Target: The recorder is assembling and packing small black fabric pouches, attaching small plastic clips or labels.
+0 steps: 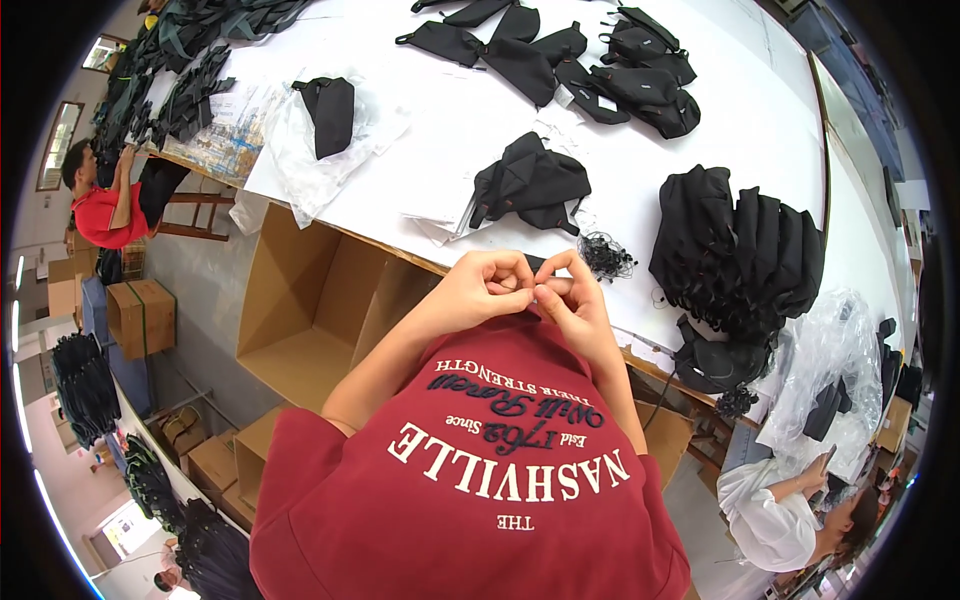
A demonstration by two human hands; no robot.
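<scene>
At the near edge of the white table [390, 200], my left hand [482, 288] and my right hand [574, 296] meet fingertip to fingertip. Both are closed in a pinch. Whatever lies between the fingertips is too small and too covered to name. Part of a black fabric piece [508, 262] shows just behind the fingers. Beyond them lies a small heap of black pouches [530, 185] on some white papers [440, 222]. To the right of that heap, near my right hand, sits a tangle of thin black cords [604, 257].
Rows of black bags [740, 240] stand at right, with more pouches [520, 60] farther back. One black pouch [330, 115] rests on clear plastic [375, 120]. An open cardboard box [300, 300] is below the table edge. People work at left [110, 205] and right [765, 515].
</scene>
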